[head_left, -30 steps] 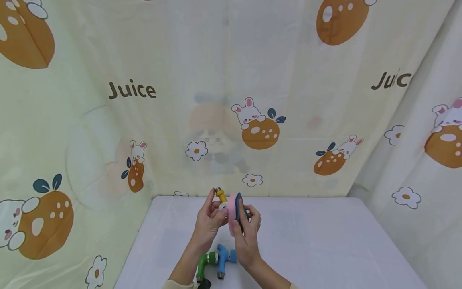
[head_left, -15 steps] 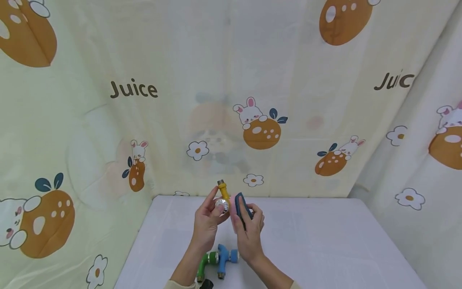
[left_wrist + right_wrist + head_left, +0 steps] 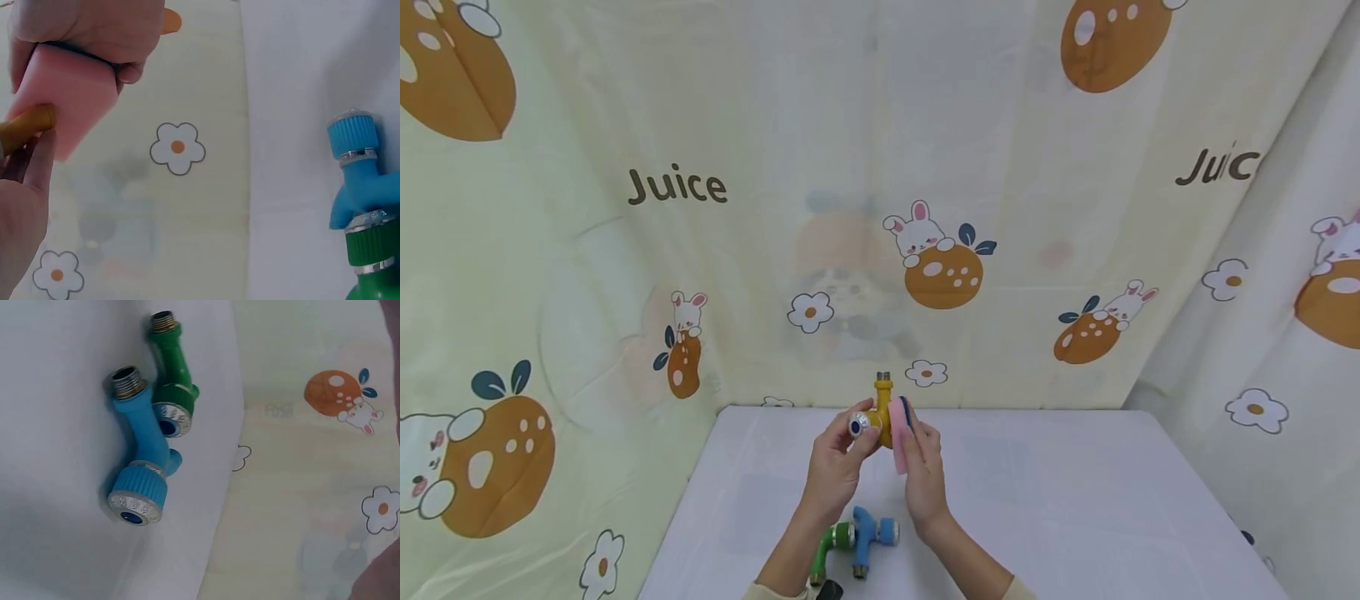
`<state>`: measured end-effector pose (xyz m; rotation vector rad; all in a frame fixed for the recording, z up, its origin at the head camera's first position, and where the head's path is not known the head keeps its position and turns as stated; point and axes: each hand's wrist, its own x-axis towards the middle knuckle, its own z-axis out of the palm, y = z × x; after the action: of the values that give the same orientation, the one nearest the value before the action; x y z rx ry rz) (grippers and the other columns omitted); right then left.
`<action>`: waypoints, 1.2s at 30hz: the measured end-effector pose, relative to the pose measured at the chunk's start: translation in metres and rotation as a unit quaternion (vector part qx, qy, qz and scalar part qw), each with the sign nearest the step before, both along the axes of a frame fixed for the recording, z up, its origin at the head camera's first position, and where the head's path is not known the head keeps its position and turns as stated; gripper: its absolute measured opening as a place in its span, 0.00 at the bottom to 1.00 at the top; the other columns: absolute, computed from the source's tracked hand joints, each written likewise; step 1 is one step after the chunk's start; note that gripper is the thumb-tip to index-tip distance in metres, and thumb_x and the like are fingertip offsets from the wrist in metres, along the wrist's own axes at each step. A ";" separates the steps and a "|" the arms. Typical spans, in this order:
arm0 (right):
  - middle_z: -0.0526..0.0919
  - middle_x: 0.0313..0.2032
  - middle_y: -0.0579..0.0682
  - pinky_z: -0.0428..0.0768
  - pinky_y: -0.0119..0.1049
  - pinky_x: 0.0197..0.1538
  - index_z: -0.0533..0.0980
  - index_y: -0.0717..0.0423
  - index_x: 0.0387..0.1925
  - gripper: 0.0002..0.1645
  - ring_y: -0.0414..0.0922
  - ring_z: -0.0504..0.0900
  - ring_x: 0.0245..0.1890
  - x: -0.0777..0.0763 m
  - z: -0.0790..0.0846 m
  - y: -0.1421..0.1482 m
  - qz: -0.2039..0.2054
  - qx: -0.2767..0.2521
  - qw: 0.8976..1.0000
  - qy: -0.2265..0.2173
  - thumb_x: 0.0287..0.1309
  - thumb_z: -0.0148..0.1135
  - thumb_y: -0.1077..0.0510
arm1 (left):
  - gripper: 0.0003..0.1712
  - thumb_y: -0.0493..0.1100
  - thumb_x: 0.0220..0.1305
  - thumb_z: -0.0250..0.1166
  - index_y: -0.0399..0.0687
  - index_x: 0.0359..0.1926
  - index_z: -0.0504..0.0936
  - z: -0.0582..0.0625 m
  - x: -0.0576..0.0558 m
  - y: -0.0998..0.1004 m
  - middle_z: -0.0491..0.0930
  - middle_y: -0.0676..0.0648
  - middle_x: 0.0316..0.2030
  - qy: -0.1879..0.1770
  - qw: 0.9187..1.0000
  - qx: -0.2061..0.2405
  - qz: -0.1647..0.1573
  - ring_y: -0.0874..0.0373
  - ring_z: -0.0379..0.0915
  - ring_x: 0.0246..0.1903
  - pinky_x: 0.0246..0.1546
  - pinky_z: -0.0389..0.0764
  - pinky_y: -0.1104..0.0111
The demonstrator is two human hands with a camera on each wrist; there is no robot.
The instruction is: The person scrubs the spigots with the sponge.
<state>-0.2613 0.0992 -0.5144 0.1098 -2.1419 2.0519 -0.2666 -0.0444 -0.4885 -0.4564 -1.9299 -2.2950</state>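
My left hand [image 3: 833, 475] holds a yellow tap [image 3: 883, 404] by its silver-faced knob, the threaded end pointing up. Against the tap's right side, my right hand [image 3: 927, 487] holds a sponge [image 3: 898, 437], pink on one face and dark blue on the other. In the left wrist view the sponge's pink face [image 3: 75, 87] touches the end of the yellow tap [image 3: 31, 125]. Both hands are raised above the table. The right wrist view shows neither tap nor sponge in the hands.
A blue tap [image 3: 863, 546] and a green tap [image 3: 823, 552] lie side by side on the white table [image 3: 1075, 500], below the hands. A black object [image 3: 830, 590] shows partly by the left sleeve. A printed curtain [image 3: 760, 275] hangs behind the table.
The yellow tap has turned from leaning left to upright, its knob now facing left. The right hand has turned the sponge so more of its pink side shows.
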 end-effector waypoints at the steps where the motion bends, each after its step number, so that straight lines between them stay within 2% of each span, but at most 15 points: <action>1: 0.65 0.60 0.52 0.65 0.45 0.56 0.67 0.41 0.76 0.32 0.48 0.64 0.59 -0.002 0.001 0.002 0.006 -0.018 1.000 -0.019 0.80 0.42 0.36 | 0.25 0.43 0.74 0.65 0.47 0.69 0.77 -0.001 0.000 0.000 0.76 0.39 0.64 -0.001 1.000 -0.004 -0.001 0.50 0.77 0.63 0.60 0.81 0.66; 4: 0.69 0.57 0.53 0.63 0.47 0.59 0.67 0.51 0.72 0.37 0.49 0.66 0.59 -0.005 0.005 0.006 0.048 -0.074 0.994 -0.060 0.79 0.38 0.32 | 0.24 0.45 0.77 0.62 0.52 0.70 0.76 -0.002 0.001 -0.001 0.78 0.44 0.63 0.000 1.000 -0.024 -0.001 0.58 0.77 0.58 0.61 0.79 0.73; 6: 0.69 0.56 0.51 0.62 0.48 0.63 0.65 0.55 0.70 0.38 0.48 0.66 0.59 -0.005 0.007 0.008 0.086 -0.112 0.986 -0.086 0.80 0.33 0.31 | 0.23 0.45 0.79 0.59 0.53 0.71 0.75 -0.001 0.002 0.000 0.81 0.45 0.51 0.018 0.998 -0.056 -0.007 0.63 0.76 0.44 0.48 0.79 0.79; 7: 0.70 0.54 0.51 0.60 0.48 0.64 0.64 0.56 0.68 0.37 0.48 0.67 0.58 -0.005 0.008 0.008 0.104 -0.132 0.981 -0.097 0.81 0.31 0.33 | 0.23 0.45 0.80 0.57 0.54 0.72 0.75 -0.001 0.002 0.001 0.79 0.47 0.43 0.029 0.997 -0.071 -0.008 0.65 0.73 0.38 0.41 0.76 0.80; 9: 0.68 0.55 0.49 0.57 0.50 0.66 0.62 0.55 0.71 0.37 0.48 0.66 0.59 -0.005 0.009 0.009 0.131 -0.163 0.971 -0.113 0.82 0.29 0.34 | 0.23 0.44 0.81 0.55 0.53 0.72 0.74 0.001 0.002 0.002 0.76 0.51 0.38 0.045 0.995 -0.087 -0.009 0.65 0.69 0.33 0.36 0.74 0.78; 11: 0.68 0.59 0.49 0.54 0.51 0.69 0.60 0.54 0.74 0.38 0.49 0.65 0.63 -0.005 0.010 0.009 0.135 -0.186 0.967 -0.114 0.82 0.29 0.33 | 0.22 0.44 0.81 0.55 0.52 0.72 0.73 0.003 0.001 0.002 0.71 0.51 0.33 0.051 0.994 -0.094 0.001 0.63 0.68 0.30 0.34 0.75 0.76; 14: 0.64 0.70 0.51 0.49 0.54 0.73 0.57 0.50 0.79 0.39 0.52 0.60 0.70 -0.006 0.010 0.010 0.128 -0.212 0.964 -0.102 0.81 0.32 0.33 | 0.21 0.47 0.81 0.56 0.53 0.70 0.71 0.005 -0.001 0.001 0.77 0.51 0.39 0.023 0.998 -0.058 0.016 0.58 0.75 0.42 0.48 0.81 0.72; 17: 0.58 0.76 0.52 0.50 0.53 0.77 0.53 0.47 0.82 0.40 0.53 0.57 0.75 -0.006 0.008 0.011 0.130 -0.220 0.961 -0.108 0.80 0.33 0.32 | 0.22 0.51 0.81 0.56 0.53 0.69 0.65 0.007 -0.001 -0.002 0.79 0.46 0.42 -0.010 0.999 -0.037 0.015 0.53 0.77 0.45 0.48 0.81 0.72; 21: 0.58 0.76 0.54 0.58 0.47 0.72 0.51 0.47 0.82 0.41 0.53 0.59 0.73 -0.003 0.002 0.014 0.138 -0.204 0.960 -0.132 0.80 0.30 0.32 | 0.26 0.56 0.80 0.55 0.52 0.69 0.63 0.005 -0.003 -0.008 0.80 0.42 0.52 -0.036 0.999 -0.029 0.006 0.54 0.77 0.46 0.43 0.79 0.73; 24: 0.64 0.71 0.53 0.61 0.44 0.66 0.54 0.47 0.81 0.42 0.51 0.63 0.68 -0.003 0.000 0.019 0.105 -0.191 0.966 -0.138 0.79 0.31 0.29 | 0.26 0.58 0.79 0.56 0.55 0.69 0.69 0.004 -0.005 -0.014 0.80 0.42 0.55 -0.047 0.999 -0.010 -0.008 0.53 0.79 0.48 0.44 0.81 0.72; 27: 0.71 0.63 0.51 0.62 0.43 0.64 0.60 0.49 0.78 0.43 0.50 0.66 0.63 -0.006 0.003 0.026 0.064 -0.189 0.973 -0.115 0.78 0.32 0.28 | 0.25 0.56 0.77 0.59 0.56 0.69 0.74 0.003 -0.008 -0.020 0.80 0.44 0.52 -0.058 0.998 -0.004 -0.017 0.48 0.80 0.50 0.49 0.83 0.69; 29: 0.73 0.57 0.52 0.64 0.44 0.60 0.66 0.54 0.73 0.39 0.50 0.68 0.58 -0.006 0.005 0.028 0.062 -0.163 0.981 -0.088 0.80 0.33 0.31 | 0.23 0.52 0.75 0.63 0.55 0.67 0.76 0.002 -0.009 -0.021 0.83 0.44 0.48 -0.067 0.998 -0.010 -0.006 0.46 0.81 0.51 0.53 0.84 0.67; 33: 0.75 0.53 0.54 0.67 0.44 0.56 0.74 0.58 0.64 0.31 0.51 0.70 0.55 -0.003 0.005 0.027 0.084 -0.056 0.995 -0.025 0.81 0.40 0.40 | 0.23 0.49 0.67 0.73 0.46 0.58 0.78 0.000 -0.011 -0.022 0.89 0.45 0.39 -0.093 0.994 -0.020 0.045 0.52 0.85 0.43 0.48 0.85 0.67; 36: 0.73 0.56 0.55 0.69 0.43 0.52 0.73 0.50 0.70 0.28 0.52 0.69 0.55 0.000 0.004 0.023 0.088 0.004 0.996 0.007 0.82 0.41 0.42 | 0.24 0.51 0.63 0.76 0.41 0.50 0.80 -0.002 -0.012 -0.022 0.90 0.45 0.37 -0.099 0.992 -0.022 0.068 0.54 0.87 0.40 0.44 0.88 0.66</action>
<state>-0.2614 0.1223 -0.5109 0.3245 -2.2041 2.1289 -0.2788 -0.0665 -0.4906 -0.0980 -2.0311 -2.2906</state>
